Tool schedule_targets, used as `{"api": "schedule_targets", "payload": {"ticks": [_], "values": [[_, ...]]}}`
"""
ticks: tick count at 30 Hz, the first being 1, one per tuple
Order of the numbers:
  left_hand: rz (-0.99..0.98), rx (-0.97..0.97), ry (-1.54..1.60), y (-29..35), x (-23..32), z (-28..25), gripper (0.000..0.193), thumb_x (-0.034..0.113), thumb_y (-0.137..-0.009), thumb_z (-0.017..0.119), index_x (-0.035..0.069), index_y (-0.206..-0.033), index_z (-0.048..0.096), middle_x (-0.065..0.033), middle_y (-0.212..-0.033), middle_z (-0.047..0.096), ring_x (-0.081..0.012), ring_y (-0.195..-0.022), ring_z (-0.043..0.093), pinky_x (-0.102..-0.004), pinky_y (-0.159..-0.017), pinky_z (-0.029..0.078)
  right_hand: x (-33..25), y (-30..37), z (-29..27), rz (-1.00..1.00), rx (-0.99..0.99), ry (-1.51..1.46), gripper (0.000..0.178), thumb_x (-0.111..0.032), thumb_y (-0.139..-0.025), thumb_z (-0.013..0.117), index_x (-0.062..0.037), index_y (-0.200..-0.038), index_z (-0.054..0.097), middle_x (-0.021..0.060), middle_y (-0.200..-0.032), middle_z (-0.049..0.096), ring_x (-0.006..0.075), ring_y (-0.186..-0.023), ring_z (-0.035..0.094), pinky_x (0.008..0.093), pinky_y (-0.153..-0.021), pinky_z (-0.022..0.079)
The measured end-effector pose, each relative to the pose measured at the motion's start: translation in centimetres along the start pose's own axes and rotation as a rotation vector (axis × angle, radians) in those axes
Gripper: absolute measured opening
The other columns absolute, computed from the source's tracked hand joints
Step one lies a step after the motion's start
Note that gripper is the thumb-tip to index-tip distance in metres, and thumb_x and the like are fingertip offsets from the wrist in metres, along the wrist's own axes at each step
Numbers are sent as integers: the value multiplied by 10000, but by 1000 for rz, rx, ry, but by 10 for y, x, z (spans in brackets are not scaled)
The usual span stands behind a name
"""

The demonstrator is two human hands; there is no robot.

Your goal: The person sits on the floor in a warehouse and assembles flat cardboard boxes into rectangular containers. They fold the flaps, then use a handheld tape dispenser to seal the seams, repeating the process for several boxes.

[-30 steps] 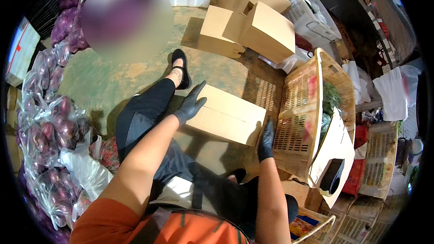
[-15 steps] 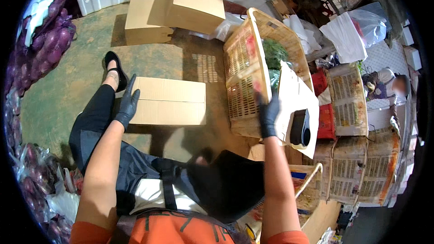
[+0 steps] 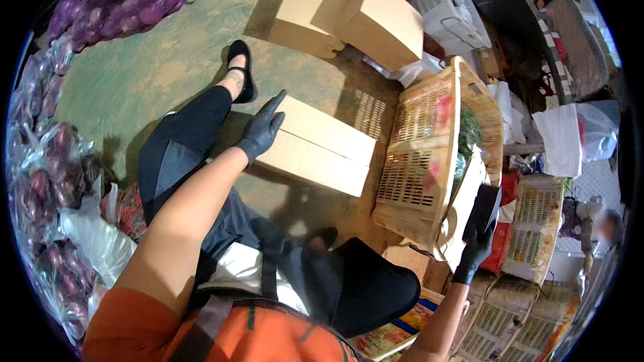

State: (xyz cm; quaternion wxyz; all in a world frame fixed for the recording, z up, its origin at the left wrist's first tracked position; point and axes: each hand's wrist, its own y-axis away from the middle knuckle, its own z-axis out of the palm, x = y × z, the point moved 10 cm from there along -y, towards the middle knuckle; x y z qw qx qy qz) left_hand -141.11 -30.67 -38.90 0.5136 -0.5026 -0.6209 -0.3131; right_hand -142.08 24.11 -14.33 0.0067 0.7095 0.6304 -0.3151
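Note:
A closed cardboard carton [image 3: 322,144] lies on the floor in front of me, with a seam running along its top. My left hand [image 3: 260,131], in a black glove, rests against the carton's left end with fingers stretched out. Off to the right, my black-gloved right hand [image 3: 475,251] grips a black oblong tool [image 3: 481,211] whose exact kind I cannot make out. The tool is by the cardboard flap [image 3: 458,218] on the large yellowish plastic crate [image 3: 414,177]. Leafy greens [image 3: 469,133] show inside that crate.
Two more cartons [image 3: 310,17] stand beyond. Net bags of purple onions [image 3: 137,0] and clear bags of onions [image 3: 57,161] line the left. Stacked crates [image 3: 534,211] stand at the right, with another person [image 3: 594,228] behind them. My shoe [image 3: 239,70] is left of the carton.
My right hand has moved from the crate's rim to the black oblong tool and taken hold of it. My left hand stays at the carton's end. The whole view has turned.

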Motion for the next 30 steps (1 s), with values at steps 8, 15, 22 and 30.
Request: {"api": "schedule_targets", "payload": {"ticks": [8,15,22,30], "values": [[-91,-1,-173,-1,-3,5,491,186,-843,425,193,-1302,251,-220,-1234,365,-349,-1121,382,-380,-896,350,-122,15,212,239,-529,-970,240,-262,-858,466,-48,-874,572,-4,-788,544,92,-747,478,267,-726,380],[-40,54,-259,1,4,-1,510,174,-825,450,203,-1298,260,-199,-1160,434,-351,-1020,457,-385,-842,385,-153,54,312,270,-893,-973,268,-279,-840,498,-56,-711,574,-36,-654,523,61,-567,450,214,-513,368],[95,295,-548,2,73,-30,351,120,-796,499,45,-1132,435,-199,-949,531,-313,-867,521,-367,-758,407,-156,54,319,171,-940,-910,280,-212,-817,530,-104,-564,479,-70,-587,426,46,-537,339,212,-485,278],[-650,-225,429,10,52,43,451,440,-828,438,39,-977,580,-159,-934,599,-213,-821,554,-323,-760,393,-166,54,315,43,-1024,-852,280,-265,-800,556,-24,-659,565,-36,-621,492,58,-575,396,216,-517,320]]}}
